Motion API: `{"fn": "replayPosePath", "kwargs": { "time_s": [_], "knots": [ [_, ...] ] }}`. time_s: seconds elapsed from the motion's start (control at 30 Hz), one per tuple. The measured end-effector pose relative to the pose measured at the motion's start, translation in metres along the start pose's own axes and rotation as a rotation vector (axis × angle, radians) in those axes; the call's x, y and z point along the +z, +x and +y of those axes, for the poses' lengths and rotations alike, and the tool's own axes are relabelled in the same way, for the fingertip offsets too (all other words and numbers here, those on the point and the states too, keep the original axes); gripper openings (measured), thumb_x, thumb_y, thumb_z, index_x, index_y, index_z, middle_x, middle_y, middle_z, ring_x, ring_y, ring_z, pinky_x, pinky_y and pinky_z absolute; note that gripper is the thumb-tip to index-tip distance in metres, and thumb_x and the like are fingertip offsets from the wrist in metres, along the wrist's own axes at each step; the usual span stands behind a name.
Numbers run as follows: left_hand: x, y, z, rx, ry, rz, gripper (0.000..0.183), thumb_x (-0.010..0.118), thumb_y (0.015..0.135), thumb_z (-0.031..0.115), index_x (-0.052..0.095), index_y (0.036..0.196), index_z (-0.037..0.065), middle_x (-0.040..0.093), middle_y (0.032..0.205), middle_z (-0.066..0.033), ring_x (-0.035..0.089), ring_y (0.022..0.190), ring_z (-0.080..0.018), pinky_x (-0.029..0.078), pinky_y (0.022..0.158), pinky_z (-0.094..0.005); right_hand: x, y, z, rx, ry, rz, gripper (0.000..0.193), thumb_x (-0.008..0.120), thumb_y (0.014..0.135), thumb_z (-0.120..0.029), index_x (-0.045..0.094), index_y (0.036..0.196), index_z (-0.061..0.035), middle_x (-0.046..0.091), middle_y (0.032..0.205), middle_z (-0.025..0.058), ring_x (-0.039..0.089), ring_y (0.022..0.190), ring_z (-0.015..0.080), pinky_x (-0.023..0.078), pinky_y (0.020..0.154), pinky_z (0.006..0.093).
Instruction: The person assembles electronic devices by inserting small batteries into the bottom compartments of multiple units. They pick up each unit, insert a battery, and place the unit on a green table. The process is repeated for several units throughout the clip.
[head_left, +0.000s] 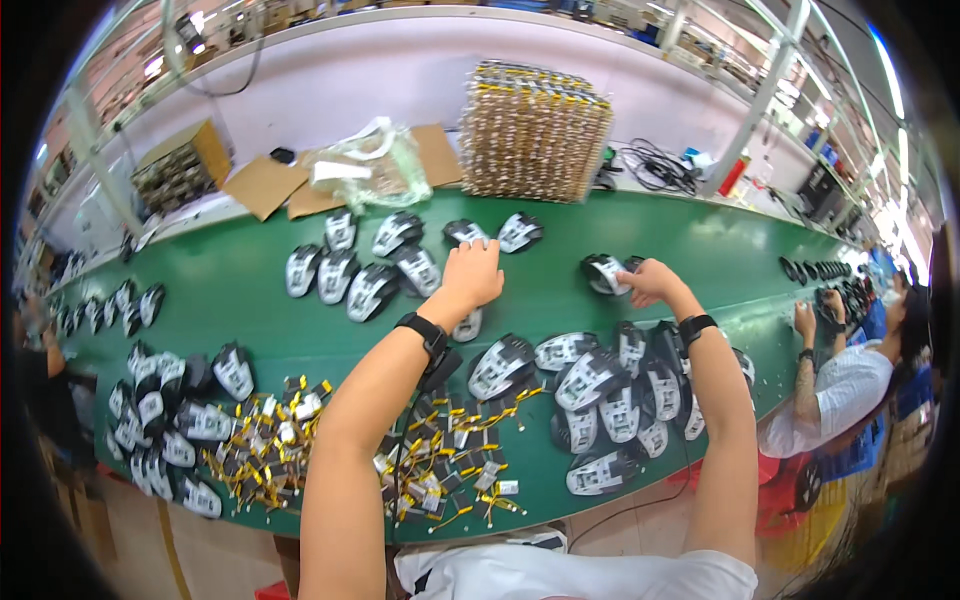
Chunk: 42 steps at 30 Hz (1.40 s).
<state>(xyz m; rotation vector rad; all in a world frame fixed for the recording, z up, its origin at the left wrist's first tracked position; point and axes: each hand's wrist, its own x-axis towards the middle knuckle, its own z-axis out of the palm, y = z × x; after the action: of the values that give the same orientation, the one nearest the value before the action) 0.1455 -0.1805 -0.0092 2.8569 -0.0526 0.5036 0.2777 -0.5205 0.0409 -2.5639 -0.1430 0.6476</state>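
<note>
My left hand (474, 273) reaches over the middle of the green bench, its fingers curled down onto the near side of a grey-and-black computer mouse shell (461, 231). Its fingertips are partly hidden. Just right of it sits another mouse shell (520, 233). Farther right, my right hand (652, 283) pinches a mouse shell (603, 273) between thumb and fingers at its right end. A loose cluster of mouse shells (372, 291) lies left of my left hand. Below my right forearm is a pile of similar shells (590, 380), partly covered by the arm.
Small battery packs with yellow wires (270, 440) are heaped along the bench's near edge, beside more mouse shells (150, 408). Behind stand a tall stack of trays (535, 130), a clear plastic bag (385, 170) and cardboard (265, 187). At right sits a co-worker (835, 400).
</note>
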Motion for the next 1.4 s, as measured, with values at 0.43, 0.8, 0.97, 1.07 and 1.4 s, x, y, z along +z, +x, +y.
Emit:
{"fn": "replayPosePath", "kwargs": {
  "time_s": [0.43,0.8,0.97,1.07,1.4],
  "knots": [
    [0.105,0.130,0.022,-0.121,-0.024,-0.172,0.078,0.072,0.081,0.050,0.038,0.144,0.018,0.040,0.141,-0.0239,0.044,0.127,-0.0463,0.043,0.095,-0.0591,-0.027,-0.204,0.040,-0.368,-0.089,0.087,0.030,0.063,0.093,-0.022,0.063,0.113,0.0005,0.073,0.084,0.0101,0.069,0.074,0.0172,0.055,0.071,0.0301],
    [-0.106,-0.002,0.021,-0.228,-1.514,-0.187,0.058,0.060,0.090,0.034,0.044,0.136,0.002,0.065,0.106,-0.0174,0.065,0.082,-0.0175,0.051,0.067,-0.0265,0.079,-0.273,-0.018,-0.629,0.314,0.000,0.029,0.070,0.087,-0.016,0.065,0.111,-0.0017,0.071,0.085,0.0083,0.071,0.076,0.0202,0.055,0.071,0.0315],
    [-0.182,-0.182,0.017,-0.449,-1.929,-0.056,0.085,0.064,0.078,0.044,0.036,0.143,-0.003,0.056,0.121,-0.0254,0.063,0.099,-0.0294,0.057,0.083,-0.0435,0.207,-0.288,-0.041,-0.819,0.441,-0.046,0.023,0.072,0.084,-0.008,0.067,0.104,0.0002,0.070,0.091,0.0121,0.069,0.080,0.0218,0.055,0.072,0.0318],
    [-0.187,-0.275,0.041,-0.561,-2.056,0.263,0.098,0.069,0.072,0.050,0.032,0.145,-0.004,0.054,0.123,-0.0267,0.061,0.102,-0.0331,0.056,0.081,-0.0430,0.245,-0.289,-0.046,-0.757,0.449,0.019,0.024,0.075,0.081,-0.005,0.067,0.103,0.0009,0.070,0.091,0.0128,0.070,0.079,0.0221,0.055,0.070,0.0305],
    [-0.111,-0.372,0.071,-0.479,-2.349,0.474,0.102,0.066,0.085,0.052,0.014,0.152,-0.003,0.048,0.091,-0.0127,0.050,0.076,-0.0209,0.048,0.061,-0.0332,0.219,-0.283,-0.037,-0.673,0.187,0.140,0.018,0.072,0.079,0.000,0.067,0.096,-0.0031,0.066,0.085,0.0090,0.067,0.070,0.0191,0.053,0.061,0.0286]
  ]
}}
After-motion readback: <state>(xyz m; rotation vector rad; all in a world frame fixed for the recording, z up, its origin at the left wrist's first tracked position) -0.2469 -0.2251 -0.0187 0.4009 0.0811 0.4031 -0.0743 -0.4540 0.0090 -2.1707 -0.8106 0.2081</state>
